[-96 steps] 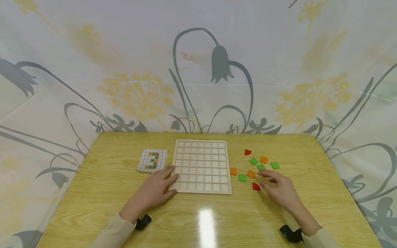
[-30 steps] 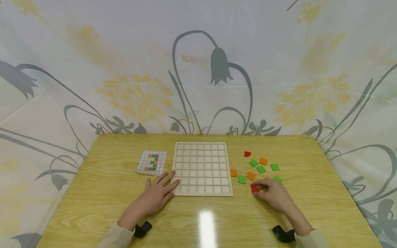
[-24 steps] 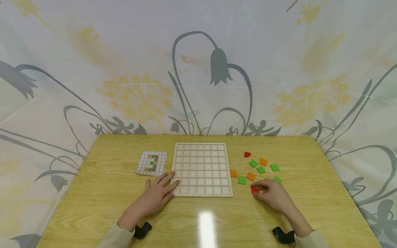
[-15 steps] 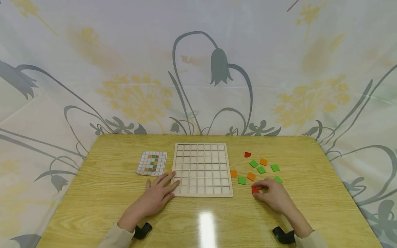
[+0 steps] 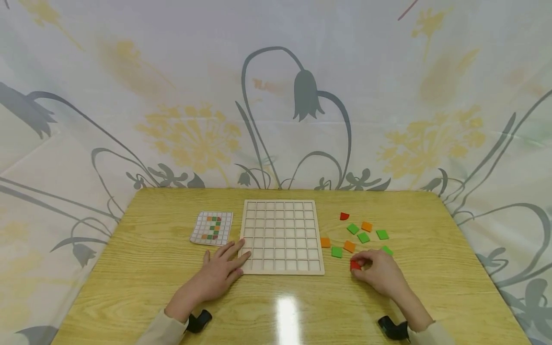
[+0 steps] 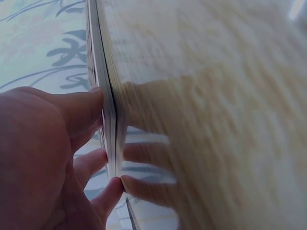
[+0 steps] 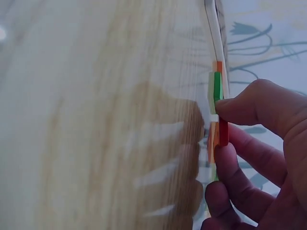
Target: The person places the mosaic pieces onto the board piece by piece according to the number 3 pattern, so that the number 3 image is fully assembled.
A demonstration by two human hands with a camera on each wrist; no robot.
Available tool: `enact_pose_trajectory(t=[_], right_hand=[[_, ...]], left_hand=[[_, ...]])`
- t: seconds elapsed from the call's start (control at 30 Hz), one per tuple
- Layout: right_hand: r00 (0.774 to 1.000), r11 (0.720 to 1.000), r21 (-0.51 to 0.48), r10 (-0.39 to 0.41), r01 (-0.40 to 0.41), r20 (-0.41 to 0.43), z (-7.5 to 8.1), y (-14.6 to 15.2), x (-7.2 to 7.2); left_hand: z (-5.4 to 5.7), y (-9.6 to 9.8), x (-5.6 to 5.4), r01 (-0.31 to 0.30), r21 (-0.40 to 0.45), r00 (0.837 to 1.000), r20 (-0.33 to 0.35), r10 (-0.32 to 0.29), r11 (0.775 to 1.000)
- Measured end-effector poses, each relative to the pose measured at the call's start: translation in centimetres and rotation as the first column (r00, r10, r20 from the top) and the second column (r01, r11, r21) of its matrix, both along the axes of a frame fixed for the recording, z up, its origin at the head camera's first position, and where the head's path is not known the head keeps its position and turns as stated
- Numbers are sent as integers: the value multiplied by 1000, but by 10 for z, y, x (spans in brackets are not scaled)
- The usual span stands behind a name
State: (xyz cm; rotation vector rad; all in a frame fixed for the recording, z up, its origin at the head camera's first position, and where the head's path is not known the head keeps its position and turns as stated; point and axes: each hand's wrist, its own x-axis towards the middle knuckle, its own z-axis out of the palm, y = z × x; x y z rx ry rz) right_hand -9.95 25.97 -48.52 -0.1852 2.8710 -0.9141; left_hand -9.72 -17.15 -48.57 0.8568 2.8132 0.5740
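1. The grip of the right hand (image 5: 379, 272) is narrow, the thumb and a fingertip pinching a red piece (image 5: 355, 265) on the right of the scene, toward the near side; whether it touches the table (image 5: 241, 306) cannot be told
2. Past that hand, partly hidden by it, lies a green tile (image 5: 387, 249)
3. Left and slightly far of the held piece lie an orange tile (image 5: 349, 247) and another green tile (image 5: 337, 252)
4. Farther off are three more green tiles (image 5: 363, 237), a second orange tile (image 5: 366, 226) and, farthest, a red quarter-circle (image 5: 344, 216)
5. A third orange tile (image 5: 325, 242) lies just beside the right edge of the pale gridded board (image 5: 279, 233)
6. The left hand (image 5: 217, 274) has its fingers spread, fingertips touching the board's left side toward the near corner
7. Left of the board lies a white gridded card (image 5: 200, 225), printed with green, orange and red cells in a shape like a 3
8. Black devices (image 5: 199, 321) sit at both wrists beside pale sleeves (image 5: 160, 329)
9. A flower-patterned backdrop (image 5: 276, 120) rises along the far side
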Motion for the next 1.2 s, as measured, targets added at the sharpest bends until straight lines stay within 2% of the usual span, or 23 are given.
enact_pose_trajectory(t=[0.2, 0.6, 0.77, 1.2], right_hand=[[999, 997, -62, -35, 36, 6, 0, -1, -1], [992, 990, -140, -9, -8, -124, -3, -24, -14], [988, 990, -141, 4, -26, -152, -3, -38, -25], [990, 988, -139, 47, -66, -136, 1, -76, -66]], left_hand=[[-2, 1, 0, 0, 4, 1000, 3, 0, 1000], [-2, 4, 0, 0, 11, 1000, 8, 0, 1000], [-2, 3, 0, 2, 10, 1000, 7, -2, 1000], [-2, 0, 1, -2, 7, 1000, 10, 2, 1000]])
